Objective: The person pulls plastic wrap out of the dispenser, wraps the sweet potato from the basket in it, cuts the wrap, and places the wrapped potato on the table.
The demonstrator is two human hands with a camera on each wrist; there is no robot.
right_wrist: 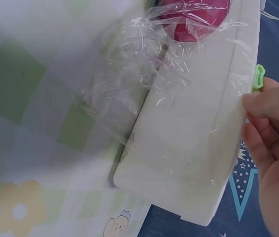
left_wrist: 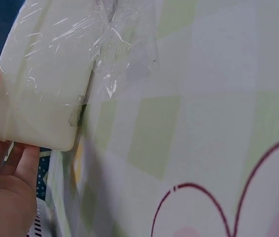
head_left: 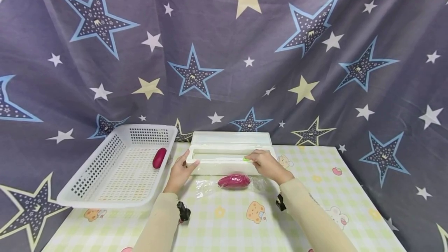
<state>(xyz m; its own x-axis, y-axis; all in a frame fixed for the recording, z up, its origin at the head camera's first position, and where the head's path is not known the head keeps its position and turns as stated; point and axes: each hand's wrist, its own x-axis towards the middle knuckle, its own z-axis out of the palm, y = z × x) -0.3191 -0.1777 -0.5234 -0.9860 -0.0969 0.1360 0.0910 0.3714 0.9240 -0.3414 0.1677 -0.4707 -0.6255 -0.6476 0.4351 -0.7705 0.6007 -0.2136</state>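
A long white cling film box (head_left: 224, 168) stands at the back of the table with its lid (head_left: 231, 138) raised. My left hand (head_left: 180, 172) grips its left end, thumb at the front. At the right part of the upper edge, my right hand (head_left: 267, 165) pinches a small green slide cutter (right_wrist: 259, 77), partly covered by the fingers. Just in front of the box lies a magenta oblong thing (head_left: 234, 181) under clear cling film (head_left: 206, 188), which spreads out to both sides. In the left wrist view, film also lies against the box's front wall (left_wrist: 46, 98).
To the left stands a white plastic basket (head_left: 66, 195) with a dark red oblong thing (head_left: 159, 158) inside, by its right wall. A checked cloth (head_left: 224, 228) with printed bears covers the table. Behind hangs a star-patterned curtain (head_left: 224, 30).
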